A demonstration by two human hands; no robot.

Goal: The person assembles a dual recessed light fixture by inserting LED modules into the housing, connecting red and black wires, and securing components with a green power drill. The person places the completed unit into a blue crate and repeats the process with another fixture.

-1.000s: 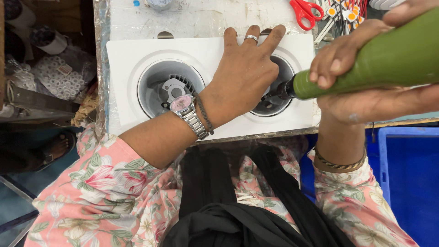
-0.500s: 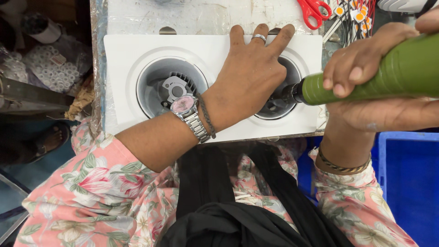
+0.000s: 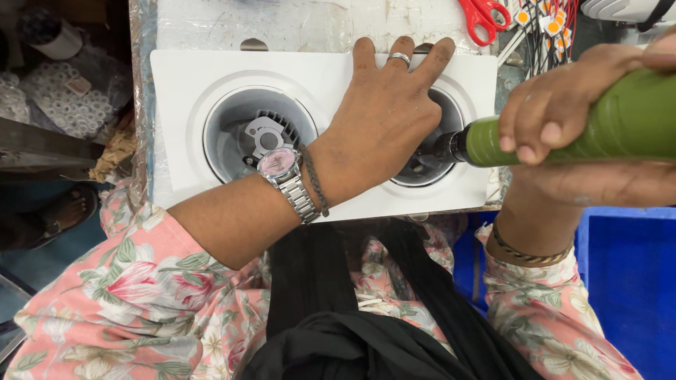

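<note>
Since 1 s ago driver tip sits deeper in right recess: left hand (image 3: 384, 123) flat, fingers spread, pinning white housing (image 3: 183, 84); right hand (image 3: 563, 112) fingers wrapped round green screwdriver (image 3: 556, 130).

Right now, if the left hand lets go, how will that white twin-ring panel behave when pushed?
The white panel looks like rigid moulded plastic, so probably stiff, not floppy. It lies flat, so tipping seems unlikely, but its near edge overhangs the worktop, so a push could slide it off. The left hand presses on it while the right hand works the green driver, suggesting it shifts easily.
</note>
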